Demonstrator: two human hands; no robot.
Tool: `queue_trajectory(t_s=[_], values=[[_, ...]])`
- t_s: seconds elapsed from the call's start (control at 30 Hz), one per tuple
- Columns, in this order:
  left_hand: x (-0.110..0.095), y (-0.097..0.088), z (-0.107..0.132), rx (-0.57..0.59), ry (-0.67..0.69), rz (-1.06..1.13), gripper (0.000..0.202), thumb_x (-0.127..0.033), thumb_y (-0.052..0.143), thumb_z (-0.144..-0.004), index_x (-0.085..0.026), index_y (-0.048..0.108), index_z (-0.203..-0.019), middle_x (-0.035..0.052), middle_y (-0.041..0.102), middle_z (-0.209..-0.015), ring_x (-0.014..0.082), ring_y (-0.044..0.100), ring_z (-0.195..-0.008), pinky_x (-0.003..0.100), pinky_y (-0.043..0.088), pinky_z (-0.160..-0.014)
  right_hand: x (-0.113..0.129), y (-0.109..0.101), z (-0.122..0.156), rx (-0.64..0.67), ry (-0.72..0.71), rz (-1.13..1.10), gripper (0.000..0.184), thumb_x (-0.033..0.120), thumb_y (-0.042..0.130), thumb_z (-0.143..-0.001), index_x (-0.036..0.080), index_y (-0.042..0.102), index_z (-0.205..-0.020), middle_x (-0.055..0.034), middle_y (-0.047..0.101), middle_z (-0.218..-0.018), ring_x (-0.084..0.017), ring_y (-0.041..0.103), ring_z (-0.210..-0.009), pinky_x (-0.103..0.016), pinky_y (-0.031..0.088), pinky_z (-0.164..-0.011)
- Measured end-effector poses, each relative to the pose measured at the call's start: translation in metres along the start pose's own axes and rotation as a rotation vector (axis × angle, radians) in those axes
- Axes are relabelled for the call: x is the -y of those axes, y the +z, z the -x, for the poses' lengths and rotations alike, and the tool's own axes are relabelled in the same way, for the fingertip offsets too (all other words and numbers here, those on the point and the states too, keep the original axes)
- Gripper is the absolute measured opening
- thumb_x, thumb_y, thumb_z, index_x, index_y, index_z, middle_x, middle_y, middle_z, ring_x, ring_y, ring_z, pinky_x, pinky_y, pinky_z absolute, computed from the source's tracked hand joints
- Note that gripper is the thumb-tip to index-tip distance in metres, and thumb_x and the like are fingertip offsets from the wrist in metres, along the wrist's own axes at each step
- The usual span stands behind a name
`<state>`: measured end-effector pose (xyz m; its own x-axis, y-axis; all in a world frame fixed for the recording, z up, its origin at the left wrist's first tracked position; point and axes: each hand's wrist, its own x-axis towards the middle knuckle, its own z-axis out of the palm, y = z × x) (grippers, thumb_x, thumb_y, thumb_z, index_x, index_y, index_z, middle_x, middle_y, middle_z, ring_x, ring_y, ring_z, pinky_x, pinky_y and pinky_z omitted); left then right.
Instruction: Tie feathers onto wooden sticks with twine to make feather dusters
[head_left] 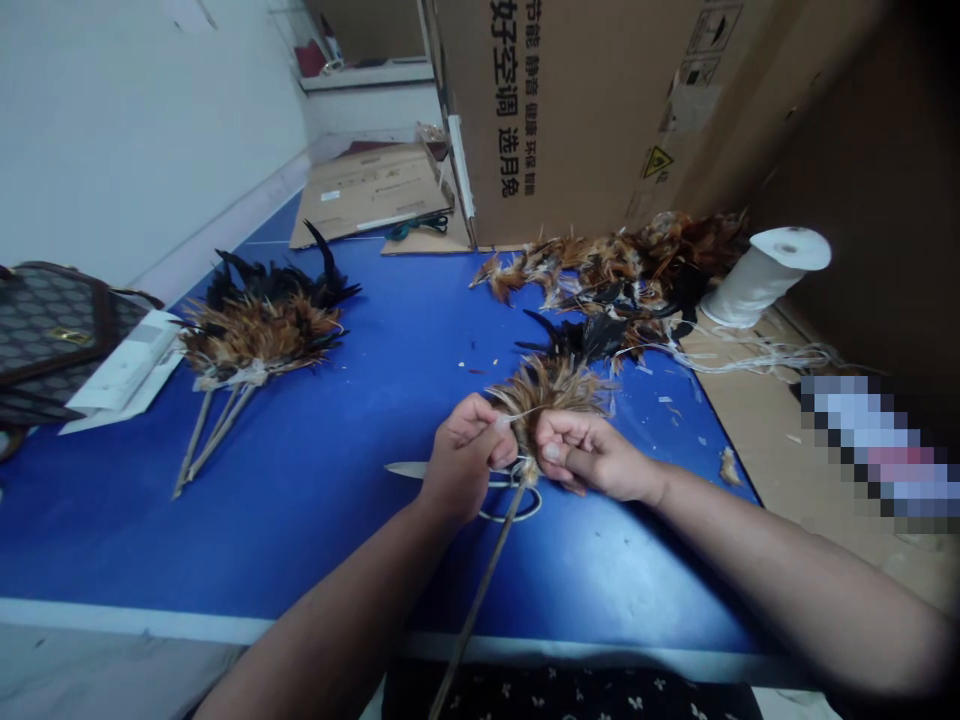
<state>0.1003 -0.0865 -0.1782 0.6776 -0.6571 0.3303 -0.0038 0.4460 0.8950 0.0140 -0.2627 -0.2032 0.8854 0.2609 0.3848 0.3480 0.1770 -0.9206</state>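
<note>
Right at the near middle of the blue table (337, 480), both hands meet over a half-made feather duster (546, 392). The left hand (465, 455) is closed, fingertips pinching a thin pale thread (517, 414) that runs across the base of the tuft. The right hand (589, 452) is curled shut around the bundle where the feathers join the stick (480, 590) — the stick slants down toward the table's near edge and past it. Just under the hands, flat on the table, lies a pair of scissors (480, 485), blades pointing left, handle loops partly hidden by the left hand.

Left of the hands, well apart, sits a cluster of finished dusters (259, 335) — brown and black plumes, thin sticks fanned toward the near edge. Behind the hands, loose feathers (600, 275) are heaped against a big cardboard box (592, 110). Right of that heap, off the blue surface, a white spool of thread (765, 272) lies tilted, strands trailing across. At the table's far left rests a patterned bag (45, 335), beside white paper.
</note>
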Motion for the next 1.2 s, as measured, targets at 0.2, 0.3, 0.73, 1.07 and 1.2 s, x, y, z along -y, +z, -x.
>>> queue_trajectory(t_s=[0.2,0.3,0.73,1.07,1.2], values=[[-0.005,0.000,-0.001,-0.033,-0.020,0.016,0.036,-0.025,0.080,-0.087,-0.020,0.045,-0.080,-0.0086,0.045,-0.052,0.0063,0.039,-0.049,0.022,0.030,-0.053,0.001,-0.001,0.001,-0.013,0.021,0.019,0.041,0.052,0.065,-0.103,0.018,0.046,-0.089,0.0055,0.051,-0.067,-0.005,0.041,-0.047,-0.016,0.030,-0.041],[-0.007,-0.001,-0.002,-0.052,-0.014,0.004,0.037,-0.027,0.081,-0.086,-0.020,0.045,-0.080,-0.0088,0.045,-0.051,0.0063,0.038,-0.048,0.021,0.030,-0.053,0.001,-0.002,0.001,-0.014,0.027,0.034,0.042,0.052,0.065,-0.103,0.018,0.046,-0.089,0.0048,0.051,-0.068,-0.006,0.044,-0.048,-0.017,0.033,-0.042],[-0.023,-0.018,-0.005,-0.057,0.026,-0.524,0.035,-0.044,0.073,-0.094,-0.015,0.079,-0.113,0.0118,0.076,-0.106,0.0175,0.068,-0.092,0.029,0.053,-0.086,-0.005,-0.005,-0.008,-0.070,-0.132,-0.164,0.034,0.042,0.069,-0.103,0.018,0.048,-0.092,0.0089,0.050,-0.064,-0.004,0.039,-0.045,-0.029,0.058,-0.059],[-0.010,-0.005,-0.002,0.038,0.265,-0.679,0.011,-0.024,0.083,-0.081,-0.017,0.081,-0.089,0.0086,0.071,-0.093,0.0154,0.066,-0.081,0.026,0.054,-0.076,-0.003,0.000,-0.008,-0.056,-0.156,-0.191,0.034,0.041,0.071,-0.102,0.017,0.050,-0.092,0.0080,0.052,-0.065,-0.005,0.044,-0.046,-0.030,0.059,-0.061],[-0.005,0.000,0.001,0.048,0.055,-0.458,0.019,-0.030,0.082,-0.084,-0.014,0.071,-0.085,0.0060,0.070,-0.082,0.0136,0.065,-0.073,0.026,0.053,-0.071,-0.004,0.000,-0.006,-0.068,-0.166,-0.144,0.030,0.039,0.068,-0.104,0.016,0.051,-0.094,0.0039,0.062,-0.069,-0.006,0.051,-0.047,-0.028,0.059,-0.060]])
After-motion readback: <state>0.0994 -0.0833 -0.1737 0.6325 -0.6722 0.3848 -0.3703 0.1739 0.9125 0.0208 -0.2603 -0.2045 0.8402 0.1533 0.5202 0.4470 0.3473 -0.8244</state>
